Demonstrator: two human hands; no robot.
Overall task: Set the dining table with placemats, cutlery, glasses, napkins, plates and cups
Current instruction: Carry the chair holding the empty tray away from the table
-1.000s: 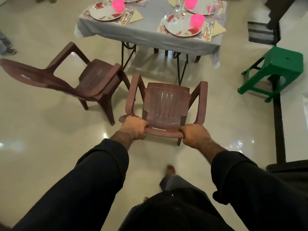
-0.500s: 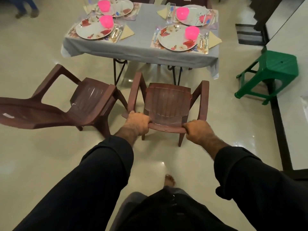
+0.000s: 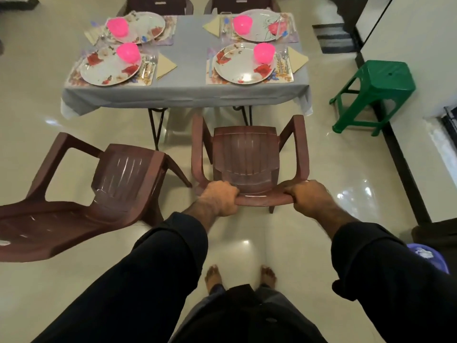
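Both hands clamped the chair's top rail, left hand [image 3: 218, 198] and right hand [image 3: 310, 198] apart; the brown plastic chair [image 3: 247, 159] stood just short of the table's [image 3: 183, 95] near edge; judged light, stiff, smooth-surfaced, best gripped at that rail.

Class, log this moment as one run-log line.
left hand: grips chair backrest | right hand: grips same backrest | chair: faces table | table: four places set
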